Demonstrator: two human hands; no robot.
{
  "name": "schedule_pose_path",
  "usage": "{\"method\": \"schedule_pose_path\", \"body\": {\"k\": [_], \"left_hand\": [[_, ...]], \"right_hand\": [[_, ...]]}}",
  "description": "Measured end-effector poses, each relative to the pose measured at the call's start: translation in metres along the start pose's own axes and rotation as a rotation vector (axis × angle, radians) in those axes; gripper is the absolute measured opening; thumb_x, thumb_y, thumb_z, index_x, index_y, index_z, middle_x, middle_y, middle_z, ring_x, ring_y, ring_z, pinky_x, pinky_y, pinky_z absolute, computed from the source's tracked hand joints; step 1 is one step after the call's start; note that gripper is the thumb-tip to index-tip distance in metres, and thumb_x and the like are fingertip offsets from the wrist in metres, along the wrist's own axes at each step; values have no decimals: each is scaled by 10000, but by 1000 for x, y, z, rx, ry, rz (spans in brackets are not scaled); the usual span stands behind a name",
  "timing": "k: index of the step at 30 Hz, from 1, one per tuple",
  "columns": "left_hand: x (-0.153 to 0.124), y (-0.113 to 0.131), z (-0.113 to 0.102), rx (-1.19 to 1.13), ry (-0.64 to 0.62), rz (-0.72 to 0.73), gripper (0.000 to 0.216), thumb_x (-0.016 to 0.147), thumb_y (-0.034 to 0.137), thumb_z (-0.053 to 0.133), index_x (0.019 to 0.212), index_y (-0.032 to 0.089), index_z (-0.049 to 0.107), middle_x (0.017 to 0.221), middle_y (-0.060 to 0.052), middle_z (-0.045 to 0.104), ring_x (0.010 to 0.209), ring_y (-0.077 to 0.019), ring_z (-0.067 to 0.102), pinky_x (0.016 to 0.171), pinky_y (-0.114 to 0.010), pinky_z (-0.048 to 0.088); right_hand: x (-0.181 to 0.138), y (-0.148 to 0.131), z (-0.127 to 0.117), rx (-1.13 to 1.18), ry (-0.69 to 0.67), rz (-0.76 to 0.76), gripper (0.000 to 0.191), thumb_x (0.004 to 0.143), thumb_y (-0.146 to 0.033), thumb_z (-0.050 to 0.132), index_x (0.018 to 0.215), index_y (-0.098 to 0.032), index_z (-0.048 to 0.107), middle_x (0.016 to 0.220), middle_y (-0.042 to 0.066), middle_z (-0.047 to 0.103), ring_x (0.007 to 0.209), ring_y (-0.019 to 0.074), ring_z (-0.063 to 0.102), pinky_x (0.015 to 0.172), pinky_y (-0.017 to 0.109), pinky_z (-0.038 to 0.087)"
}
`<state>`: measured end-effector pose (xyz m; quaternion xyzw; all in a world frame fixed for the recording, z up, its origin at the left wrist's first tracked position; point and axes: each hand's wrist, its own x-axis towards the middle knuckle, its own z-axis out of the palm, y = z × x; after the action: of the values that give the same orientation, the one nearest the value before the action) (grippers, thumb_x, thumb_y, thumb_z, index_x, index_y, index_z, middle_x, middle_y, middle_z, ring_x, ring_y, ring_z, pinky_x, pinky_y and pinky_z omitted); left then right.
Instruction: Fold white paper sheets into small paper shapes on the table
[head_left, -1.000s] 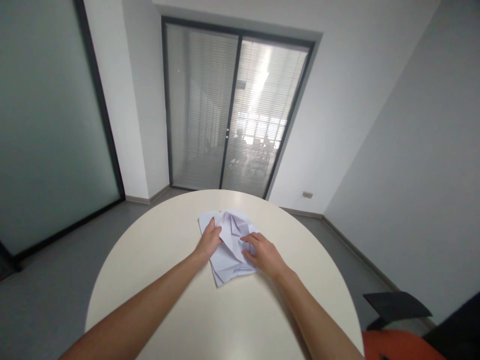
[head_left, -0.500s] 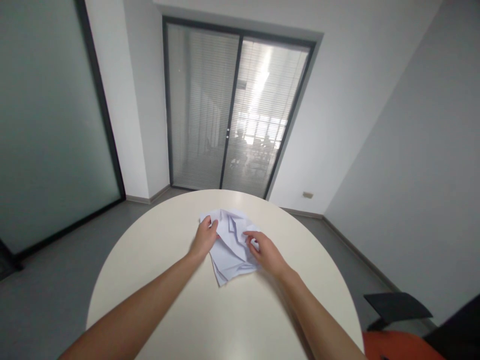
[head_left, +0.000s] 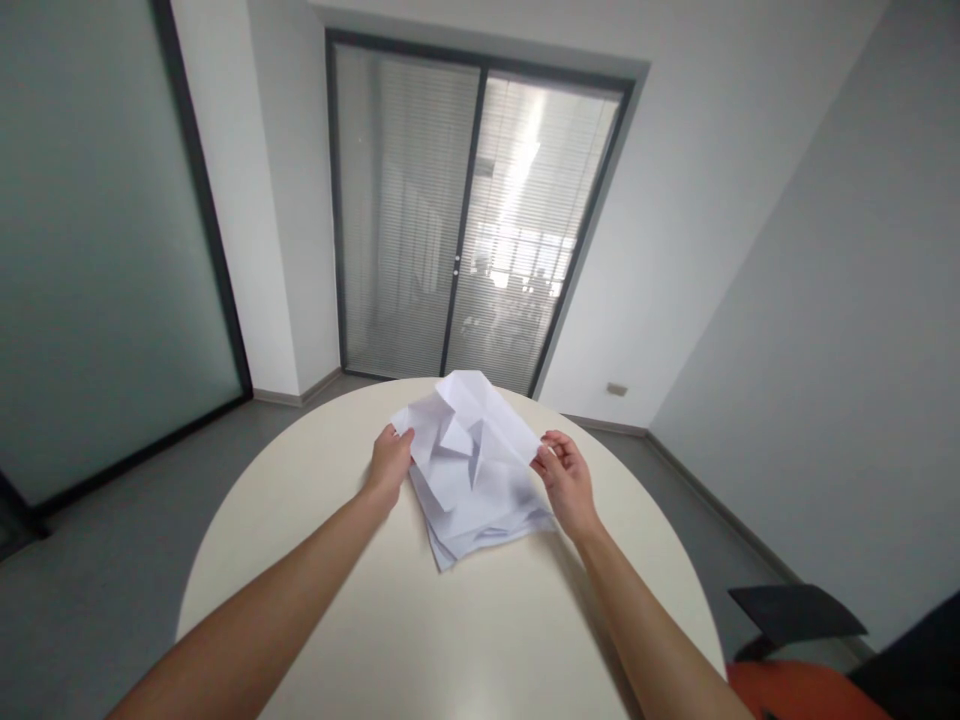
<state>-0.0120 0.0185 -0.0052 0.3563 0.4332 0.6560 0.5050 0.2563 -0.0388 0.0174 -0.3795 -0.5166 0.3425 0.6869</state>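
One frosted glass panel [head_left: 105, 230] in a dark frame stands at 10 o'clock from the middle of the round white table [head_left: 450, 650]. Next along, the left hand [head_left: 389, 462] is at 9 o'clock of a creased white sheet [head_left: 499, 415]; its fingers are closed on the sheet's left edge, thumb on top. Spread between both hands, the sheet sits a little toward 12 o'clock from the table's middle, with sharp folds standing up at its centre. More white paper [head_left: 480, 525] lies on the table below it, layers showing toward 6 o'clock; whether it is joined to the sheet, I cannot tell. Beyond the table at 12 o'clock is a glass door [head_left: 401, 220] with blinds. At about 3 o'clock of the sheet, the right hand [head_left: 568, 485] pinches its right corner between thumb and finger, the other fingers loosely curled. Past it, a small plate [head_left: 617, 389] is on the wall near 1 o'clock, and an orange and black chair [head_left: 795, 690] is at 4 o'clock
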Motion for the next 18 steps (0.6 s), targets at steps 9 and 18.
{"method": "schedule_pose_path", "body": {"k": [9,18], "left_hand": [[-12,16,12,-228,-101,114,339,755,318,721,1056,193,626,1044,-65,716,886,-197,684,744,-280,541],[-17,33,15,-313,-165,137,403,741,352,746,1091,212,603,1106,-64,699,945,-186,662,807,-301,514]], "right_hand": [[1,-6,5,201,118,83,383,668,-382,851,955,-264,627,846,-53,572,681,86,563,701,249,564],[2,-7,6,206,161,44,329,686,-375,847,869,-251,603,844,-63,586,694,79,575,712,238,564]]}}
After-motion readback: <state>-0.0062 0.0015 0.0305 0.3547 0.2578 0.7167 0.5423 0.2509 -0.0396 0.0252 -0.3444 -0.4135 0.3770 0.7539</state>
